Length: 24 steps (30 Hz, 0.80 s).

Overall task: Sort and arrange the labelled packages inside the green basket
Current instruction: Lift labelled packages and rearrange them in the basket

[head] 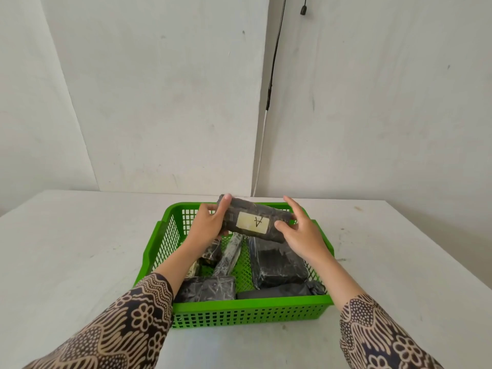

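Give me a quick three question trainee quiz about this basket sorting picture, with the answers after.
1. True or false: the labelled package is held by both the left hand and right hand.
2. Which letter is on its label? A, B or C.
3. Fill in: the other dark packages lie inside the green ____.

Key: 1 true. 2 A. 3 basket.

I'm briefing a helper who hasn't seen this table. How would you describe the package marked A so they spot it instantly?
Find the green basket on the white table. Above its far end, the left hand and right hand hold a dark wrapped package by its ends. It alone shows a pale label with a handwritten A; the others lie in the basket.
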Available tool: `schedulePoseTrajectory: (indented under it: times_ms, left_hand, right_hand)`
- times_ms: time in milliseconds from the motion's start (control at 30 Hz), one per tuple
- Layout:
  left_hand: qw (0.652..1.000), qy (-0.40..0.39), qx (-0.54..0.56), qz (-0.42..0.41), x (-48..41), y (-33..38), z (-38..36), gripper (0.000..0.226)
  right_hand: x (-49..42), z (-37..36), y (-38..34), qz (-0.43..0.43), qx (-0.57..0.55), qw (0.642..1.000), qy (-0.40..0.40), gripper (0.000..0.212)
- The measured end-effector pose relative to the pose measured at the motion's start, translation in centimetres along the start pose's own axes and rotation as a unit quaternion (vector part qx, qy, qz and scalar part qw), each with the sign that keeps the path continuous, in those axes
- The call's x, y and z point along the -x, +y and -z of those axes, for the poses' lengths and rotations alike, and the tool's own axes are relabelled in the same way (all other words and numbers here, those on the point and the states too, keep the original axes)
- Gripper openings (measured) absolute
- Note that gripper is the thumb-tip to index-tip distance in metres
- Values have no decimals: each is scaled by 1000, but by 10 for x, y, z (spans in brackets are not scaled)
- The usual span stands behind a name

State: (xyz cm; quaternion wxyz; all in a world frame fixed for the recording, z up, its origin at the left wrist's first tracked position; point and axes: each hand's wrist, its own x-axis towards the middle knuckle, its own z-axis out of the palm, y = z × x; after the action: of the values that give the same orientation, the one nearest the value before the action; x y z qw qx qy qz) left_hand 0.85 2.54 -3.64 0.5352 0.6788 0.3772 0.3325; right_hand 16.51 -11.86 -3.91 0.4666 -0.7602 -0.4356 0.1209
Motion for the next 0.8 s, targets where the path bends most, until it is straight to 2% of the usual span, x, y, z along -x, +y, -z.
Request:
schedulePoseTrajectory:
  times_ms: [167, 300, 433, 533, 600, 667, 800]
  left_hand:
    - [990, -35, 137, 23, -3, 2, 1, 71]
    - [980, -72, 185, 27, -1, 2, -3, 69]
    - [971, -66, 225, 38, 0, 4, -3, 66]
    - [981, -18, 186, 60, -1, 2, -1, 64]
    - [989, 24, 123, 77, -2, -2, 1, 57]
    - [995, 59, 48, 70, -2, -6, 3, 51]
    - [994, 96, -46, 28, 2, -8, 5, 46]
  right_hand:
    - [1, 1, -3, -14, -9, 1000, -18, 55]
    - [1, -4, -3, -21, -12, 998, -51, 49]
    - [4, -9, -6, -24, -13, 996, -82, 44]
    - [9, -12, -9, -19, 29, 996, -82, 46]
    - [11, -11, -8, -25, 126, 991, -44, 55]
    - [13, -11, -7, -56, 242, 968, -33, 67]
    - [20, -19, -11, -125, 352, 918, -130, 102]
